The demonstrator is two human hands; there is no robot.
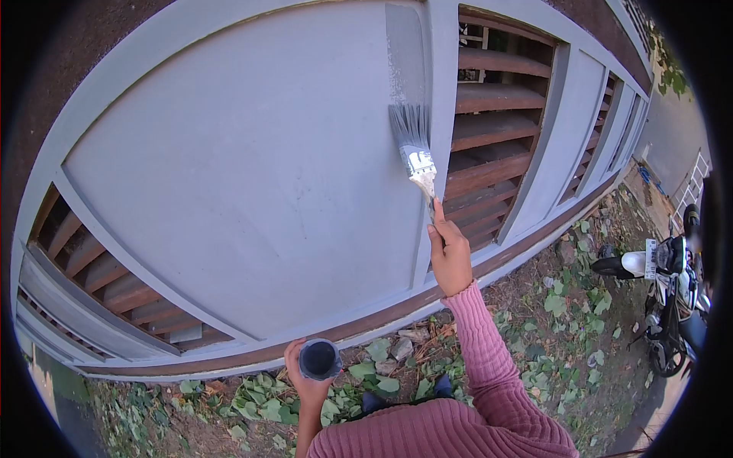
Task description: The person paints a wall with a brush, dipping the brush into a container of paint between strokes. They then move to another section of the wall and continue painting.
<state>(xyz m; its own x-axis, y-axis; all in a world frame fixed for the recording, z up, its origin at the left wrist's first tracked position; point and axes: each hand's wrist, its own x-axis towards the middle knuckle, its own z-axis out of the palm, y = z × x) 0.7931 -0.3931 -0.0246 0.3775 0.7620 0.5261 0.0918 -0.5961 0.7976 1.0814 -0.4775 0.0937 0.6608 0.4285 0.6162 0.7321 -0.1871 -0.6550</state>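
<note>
My right hand [452, 256] is closed around the handle of a paintbrush [418, 156], held up against the wall panel. The brush's grey-coated bristles touch the light grey panel [229, 153] near its right edge. Above the bristles runs a darker grey strip of paint [406, 57], patchy along its left side. Low in front of me, my left hand [299, 374] grips a cup [319, 359] from its left side. Dark grey paint shows inside the cup, and its rim is smeared with grey.
Brown louvre slats [496, 130] in a grey frame lie right of the panel; more slats [107, 267] are at lower left. Leafy ground plants [259, 401] and stones [401, 349] line the wall's foot. A motorcycle [672, 282] and a white ladder [691, 183] stand at right.
</note>
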